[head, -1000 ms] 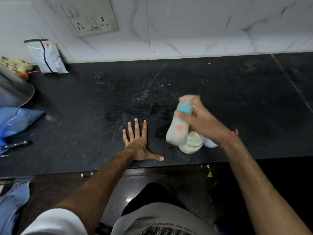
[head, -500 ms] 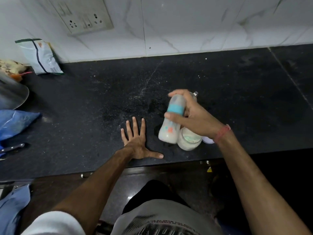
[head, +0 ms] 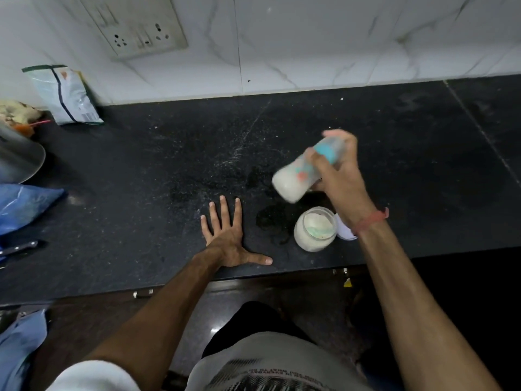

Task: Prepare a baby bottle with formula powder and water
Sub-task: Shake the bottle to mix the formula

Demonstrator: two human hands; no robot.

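While the left hand lies flat on the table with its fingers spread wide and holding nothing, the right hand is raised above the surface with its fingers wrapped around a baby bottle. That bottle is tilted, its rounded base pointing down and to the left, its top end up and to the right inside the grip; it is blurred, but a teal band shows around the neck, an orange mark on the clear side, and milky white fills the lower body. Just near of it, standing on the table close to the near edge, is a small round glass jar, open, with pale powder inside. A white lid lies touching the jar's right side, partly hidden by the wrist, which wears a red thread band. The table is black speckled stone, dusted with fine white grains and bearing a dark wet patch just left of the jar. Far left, a crinkled foil pouch leans against the white marble-veined wall, and a blue plastic bag sits at the left edge.
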